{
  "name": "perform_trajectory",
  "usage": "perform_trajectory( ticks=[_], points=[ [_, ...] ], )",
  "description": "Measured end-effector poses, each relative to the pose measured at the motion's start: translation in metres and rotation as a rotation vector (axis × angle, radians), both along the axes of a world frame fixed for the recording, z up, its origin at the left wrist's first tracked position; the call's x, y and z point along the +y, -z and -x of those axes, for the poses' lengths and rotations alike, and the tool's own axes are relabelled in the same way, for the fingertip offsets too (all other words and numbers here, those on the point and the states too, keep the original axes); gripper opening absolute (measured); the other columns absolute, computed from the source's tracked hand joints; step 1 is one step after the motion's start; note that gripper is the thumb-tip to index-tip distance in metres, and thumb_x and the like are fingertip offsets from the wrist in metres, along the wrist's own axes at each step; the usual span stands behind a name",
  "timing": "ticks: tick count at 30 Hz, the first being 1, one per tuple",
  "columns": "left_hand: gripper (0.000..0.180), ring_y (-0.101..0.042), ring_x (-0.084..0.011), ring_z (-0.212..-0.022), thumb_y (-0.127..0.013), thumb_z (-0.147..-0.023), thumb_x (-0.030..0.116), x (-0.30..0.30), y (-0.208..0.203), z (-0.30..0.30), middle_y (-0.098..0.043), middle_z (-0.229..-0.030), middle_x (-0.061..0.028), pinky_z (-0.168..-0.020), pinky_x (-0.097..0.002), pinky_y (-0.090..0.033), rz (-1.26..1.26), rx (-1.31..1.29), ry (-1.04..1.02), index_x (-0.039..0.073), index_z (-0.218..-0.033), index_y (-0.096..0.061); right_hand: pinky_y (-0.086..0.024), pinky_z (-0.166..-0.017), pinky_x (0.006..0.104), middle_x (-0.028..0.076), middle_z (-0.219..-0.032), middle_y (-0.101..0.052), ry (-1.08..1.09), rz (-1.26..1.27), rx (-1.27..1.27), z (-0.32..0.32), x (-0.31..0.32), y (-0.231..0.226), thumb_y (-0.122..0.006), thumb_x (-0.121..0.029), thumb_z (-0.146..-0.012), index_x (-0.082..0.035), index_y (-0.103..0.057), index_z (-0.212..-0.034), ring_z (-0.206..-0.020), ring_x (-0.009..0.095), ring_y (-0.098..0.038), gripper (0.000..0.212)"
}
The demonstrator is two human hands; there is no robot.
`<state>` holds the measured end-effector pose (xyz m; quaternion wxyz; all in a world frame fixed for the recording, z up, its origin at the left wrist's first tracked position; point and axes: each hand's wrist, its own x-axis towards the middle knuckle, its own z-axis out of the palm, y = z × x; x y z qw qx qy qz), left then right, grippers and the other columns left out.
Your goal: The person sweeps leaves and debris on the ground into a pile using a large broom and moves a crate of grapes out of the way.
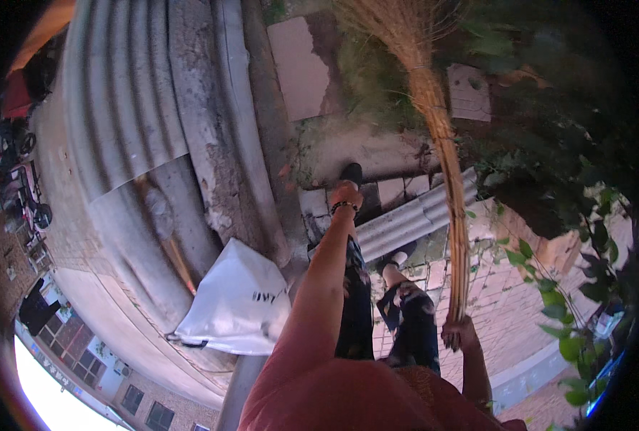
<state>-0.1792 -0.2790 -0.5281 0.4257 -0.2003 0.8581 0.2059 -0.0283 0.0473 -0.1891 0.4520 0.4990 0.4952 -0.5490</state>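
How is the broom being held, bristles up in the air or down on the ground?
Down: the right hand grips the broom at its handle end, and the bristles spread over the ground ahead.

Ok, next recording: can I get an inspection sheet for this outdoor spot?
Surface: patchy paved ground with dirt and weeds.
Job's things: long straw broom, bristles out over the ground.
Clutter: white bag by the wall; corrugated sheet propped on it; a smaller corrugated piece lies flat.
Hands: right hand grips the broom's handle end; left hand is stretched forward, beaded band at the wrist, its grip hidden.
Cables: nothing seen.
Surroundings: leafy plants on the right, buildings at the lower left rim.
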Motion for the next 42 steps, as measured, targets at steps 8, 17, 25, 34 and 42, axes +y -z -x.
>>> perform_trajectory(
  ticks=[8, 17, 25, 34, 42],
  points=[
    [0.048, -0.028, -0.0269, -0.117, -0.046, -0.077, 0.026, -0.070, 0.140, 0.069, -0.033, -0.123, -0.0148, -0.086, -0.0419, -0.034, 0.385, 0.147, 0.628, 0.004, -0.118, -0.038, -0.039, -0.035, 0.0291, 0.008, -0.050, -0.047, 0.129, 0.016, -0.097, -0.005, 0.042, 0.074, -0.064, -0.003, -0.057, -0.001, -0.046, -0.079, -0.038, 0.019, -0.047, 0.028],
    [0.044, -0.048, -0.0276, -0.096, -0.042, -0.080, 0.024, -0.151, 0.212, 0.077, -0.046, -0.108, -0.0186, -0.059, -0.0388, -0.047, 0.640, -0.168, 0.799, -0.002, -0.116, -0.036, -0.043, -0.037, 0.0319, 0.010, -0.051, -0.050, 0.131, -0.113, -0.210, -0.005, 0.051, 0.099, -0.066, 0.005, -0.046, 0.002, -0.047, -0.078, -0.041, 0.021, -0.052, 0.038],
    [0.023, -0.058, -0.0183, -0.084, -0.049, -0.077, 0.024, -0.136, 0.200, 0.100, -0.060, -0.084, -0.0097, -0.066, -0.0321, -0.046, 0.476, -0.121, 0.367, 0.007, -0.091, -0.058, -0.047, -0.046, 0.0333, 0.014, -0.058, -0.056, 0.131, -0.100, -0.229, 0.004, 0.073, 0.084, -0.070, -0.002, -0.052, 0.008, -0.050, -0.081, -0.050, 0.022, -0.057, 0.037],
    [0.013, -0.054, -0.0324, -0.059, -0.047, -0.069, 0.012, 0.034, 0.127, 0.102, -0.055, -0.065, -0.0154, -0.051, -0.0412, -0.042, -0.149, 0.741, 0.289, 0.010, -0.079, -0.055, -0.045, -0.043, 0.0301, 0.009, -0.055, -0.054, 0.106, -0.125, -0.176, 0.016, 0.108, 0.085, -0.074, -0.003, -0.046, 0.005, -0.051, -0.076, -0.046, 0.017, -0.054, 0.039],
    [0.027, -0.055, -0.0284, -0.083, -0.040, -0.078, 0.019, 0.215, 0.202, 0.172, -0.053, -0.098, -0.0171, -0.071, -0.0373, -0.044, -0.113, 0.626, 0.834, 0.003, -0.094, -0.056, -0.043, -0.042, 0.0263, 0.006, -0.057, -0.055, -0.013, -0.213, -0.236, 0.034, 0.106, 0.072, -0.075, -0.002, -0.040, 0.003, -0.054, -0.073, -0.046, 0.013, -0.052, 0.039]
  ],
)
